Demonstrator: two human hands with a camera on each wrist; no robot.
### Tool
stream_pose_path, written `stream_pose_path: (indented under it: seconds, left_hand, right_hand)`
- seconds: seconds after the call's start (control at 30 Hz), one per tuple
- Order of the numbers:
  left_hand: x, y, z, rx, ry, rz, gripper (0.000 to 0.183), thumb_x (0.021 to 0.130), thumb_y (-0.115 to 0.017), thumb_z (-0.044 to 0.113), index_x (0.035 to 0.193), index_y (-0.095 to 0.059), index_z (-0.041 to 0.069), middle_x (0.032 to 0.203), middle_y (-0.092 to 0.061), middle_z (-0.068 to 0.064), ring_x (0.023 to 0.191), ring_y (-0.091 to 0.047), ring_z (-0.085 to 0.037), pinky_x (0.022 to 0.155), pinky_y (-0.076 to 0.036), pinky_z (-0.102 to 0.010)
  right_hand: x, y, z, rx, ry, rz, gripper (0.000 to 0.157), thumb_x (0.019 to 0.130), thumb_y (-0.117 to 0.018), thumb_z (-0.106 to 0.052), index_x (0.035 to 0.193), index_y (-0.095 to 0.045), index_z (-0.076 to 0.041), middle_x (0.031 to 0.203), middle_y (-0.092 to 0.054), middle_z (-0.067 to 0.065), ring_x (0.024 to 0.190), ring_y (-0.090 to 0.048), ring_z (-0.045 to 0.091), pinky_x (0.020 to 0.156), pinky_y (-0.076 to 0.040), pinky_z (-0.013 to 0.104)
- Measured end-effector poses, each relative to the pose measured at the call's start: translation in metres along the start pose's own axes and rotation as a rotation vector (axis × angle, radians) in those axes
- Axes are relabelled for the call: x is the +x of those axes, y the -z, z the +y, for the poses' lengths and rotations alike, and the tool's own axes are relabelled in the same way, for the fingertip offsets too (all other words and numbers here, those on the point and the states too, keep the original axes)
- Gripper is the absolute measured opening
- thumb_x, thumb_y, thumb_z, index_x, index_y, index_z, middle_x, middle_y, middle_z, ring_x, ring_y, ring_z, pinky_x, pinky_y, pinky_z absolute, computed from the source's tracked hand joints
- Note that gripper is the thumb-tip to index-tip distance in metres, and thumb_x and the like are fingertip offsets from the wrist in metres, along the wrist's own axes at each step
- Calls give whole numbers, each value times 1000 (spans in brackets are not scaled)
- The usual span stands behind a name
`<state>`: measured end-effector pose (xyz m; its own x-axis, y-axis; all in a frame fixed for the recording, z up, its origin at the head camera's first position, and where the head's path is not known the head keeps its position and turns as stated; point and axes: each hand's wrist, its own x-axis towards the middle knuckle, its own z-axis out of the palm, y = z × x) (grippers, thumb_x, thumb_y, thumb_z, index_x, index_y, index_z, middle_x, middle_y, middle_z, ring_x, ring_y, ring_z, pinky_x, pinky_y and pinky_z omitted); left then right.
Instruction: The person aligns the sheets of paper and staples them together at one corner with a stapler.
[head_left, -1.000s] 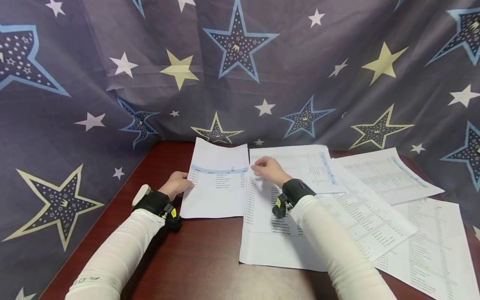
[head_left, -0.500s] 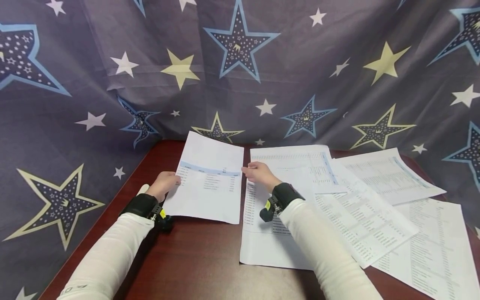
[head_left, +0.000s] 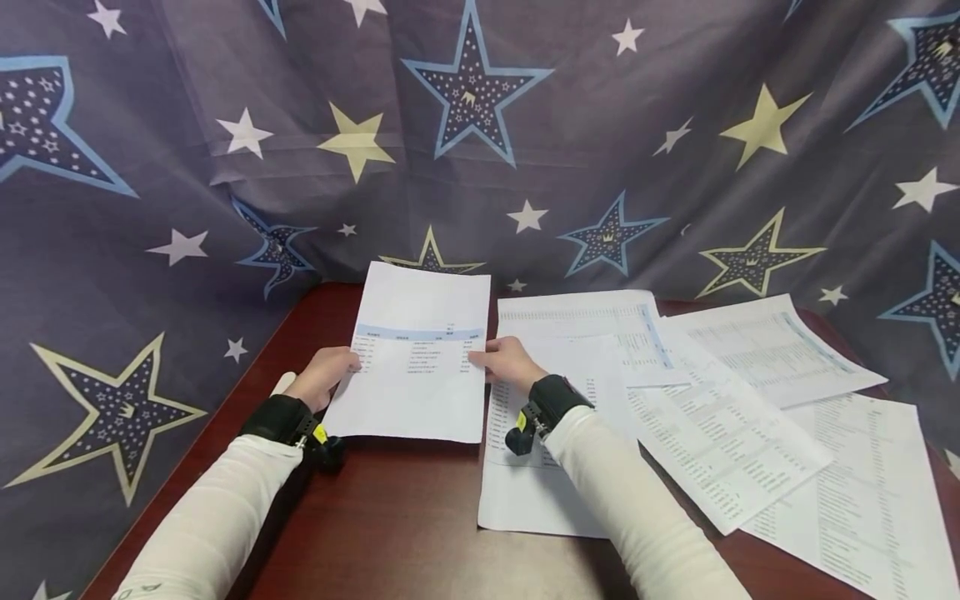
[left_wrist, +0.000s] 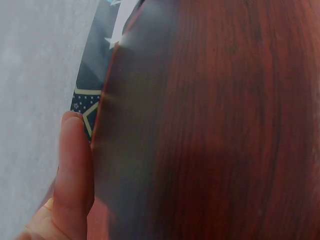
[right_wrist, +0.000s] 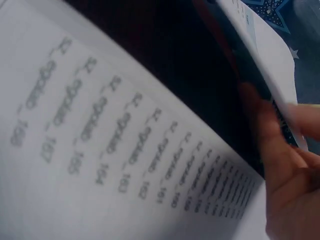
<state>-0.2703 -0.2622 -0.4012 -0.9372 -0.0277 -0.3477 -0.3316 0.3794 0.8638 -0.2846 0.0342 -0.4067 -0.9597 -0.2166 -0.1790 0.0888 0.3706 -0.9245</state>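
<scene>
A printed sheet of paper point(head_left: 420, 400) with a blue band is held raised above the table, its near edge casting a shadow. My left hand point(head_left: 324, 377) pinches its left edge, and my right hand point(head_left: 512, 364) pinches the right edge. In the left wrist view, one finger of the left hand point(left_wrist: 74, 170) lies against the pale sheet point(left_wrist: 35, 100); the thumb is hidden. The right wrist view has the right hand point(right_wrist: 285, 170) with thumb and fingers on either side of the lifted sheet point(right_wrist: 275, 60). Below it lies another printed sheet point(head_left: 540, 500).
More printed sheets overlap on the right: one with a blue strip point(head_left: 585, 312), a tilted one point(head_left: 727, 450), one behind point(head_left: 780, 350) and one at the front right point(head_left: 870, 492). The dark red table point(head_left: 390, 525) meets a star-patterned curtain point(head_left: 450, 192) at the back.
My right hand has moved left from over the neighbouring sheets and taken the blue-banded sheet's right edge. That sheet has been lifted and shifted slightly left, and has straightened.
</scene>
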Motion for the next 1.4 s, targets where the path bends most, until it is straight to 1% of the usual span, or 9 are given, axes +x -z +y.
stream_pose_path:
  seconds: [0.13,0.23,0.37,0.5,0.6,0.8,1.1,1.23,1.4]
  left_hand:
    - [-2,-1,0,-9,1,-16,50,94,-39,7,141,-36,-9,130,-49,-24,98,-53,-26,74,-46,-32]
    - [-3,1,1,5,-16,-27,49,93,-40,7,139,-37,-10,123,-54,-23,90,-57,-22,71,-48,-32]
    - [-2,1,2,38,-57,-66,47,94,-41,7,137,-39,-12,107,-62,-17,77,-62,-16,66,-53,-32]
    - [0,-1,4,82,-63,-110,45,95,-44,8,135,-42,-12,94,-67,-9,74,-64,-14,64,-54,-34]
    - [3,-3,8,101,-52,-135,43,95,-46,9,134,-44,-10,93,-67,-8,75,-64,-15,64,-54,-35]
    - [6,-12,15,107,-43,-173,41,98,-47,11,133,-44,-11,95,-67,-9,78,-65,-16,66,-56,-35]
    - [6,-25,26,108,-105,-246,42,98,-54,15,129,-48,-14,88,-68,-8,72,-65,-17,64,-57,-35]
    - [6,-34,30,95,-127,-265,39,97,-57,12,127,-50,-13,85,-68,-7,67,-63,-15,62,-57,-33]
    - [8,-48,38,63,-167,-298,38,96,-58,10,124,-52,-14,82,-68,-5,64,-62,-12,59,-56,-30]
  right_hand:
    - [-3,-1,-3,-34,17,4,27,94,-63,-14,113,-68,4,91,-70,10,69,-58,13,59,-44,21]
    - [-5,0,-6,-35,19,3,25,95,-63,-13,111,-68,5,90,-69,9,69,-59,13,58,-44,20]
    - [-6,6,-8,-50,25,21,23,94,-63,-13,109,-69,4,88,-68,8,70,-58,13,59,-43,21]
    - [-7,16,-12,-63,25,30,24,94,-63,-12,111,-68,4,88,-69,9,70,-59,15,60,-44,22]
    - [-7,24,-15,-47,20,32,25,94,-62,-10,114,-66,5,94,-70,11,75,-64,16,64,-49,24]
    - [-7,38,-13,-68,13,37,28,95,-62,-10,118,-65,4,99,-70,13,79,-65,18,67,-51,27]
    - [-10,63,-9,-105,11,46,30,96,-59,-12,123,-62,3,105,-68,15,87,-66,23,73,-54,31]
    - [-14,76,-6,-125,-5,41,31,97,-59,-13,124,-62,1,107,-67,13,90,-65,23,76,-53,32]
    - [-21,96,-3,-161,3,41,31,97,-59,-14,124,-62,0,106,-68,13,90,-64,23,78,-52,33]
